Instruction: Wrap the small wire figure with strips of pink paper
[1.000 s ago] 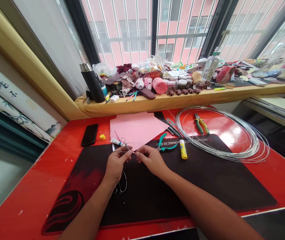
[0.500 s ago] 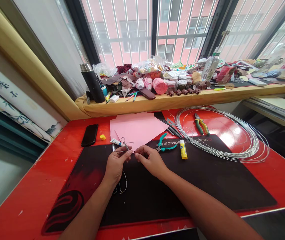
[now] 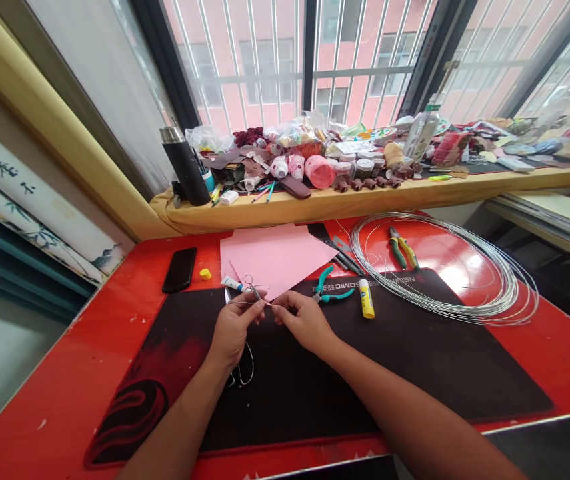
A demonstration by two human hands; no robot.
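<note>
My left hand [image 3: 235, 327] and my right hand [image 3: 302, 321] meet over a black mouse mat [image 3: 365, 380], both pinching a thin wire [image 3: 247, 302] by its length. The left hand also holds a small twisted wire figure [image 3: 251, 288] up at the fingertips. Black-handled scissors [image 3: 245, 373] lie partly hidden under my left wrist. A white tube of glue [image 3: 232, 285] lies just beyond my left fingers. Teal-handled small pliers [image 3: 325, 290] rest a little past my right hand.
A yellow glue stick [image 3: 367, 298], a large silver wire coil [image 3: 439, 267], yellow-green pliers [image 3: 403, 248], pink paper [image 3: 277, 260] and a black phone [image 3: 179, 270] lie on the red table [image 3: 65, 373]. A cluttered windowsill [image 3: 285, 203] runs behind.
Both hands stay together on the wire, with only small shifts of the fingers. The objects on the table have not moved.
</note>
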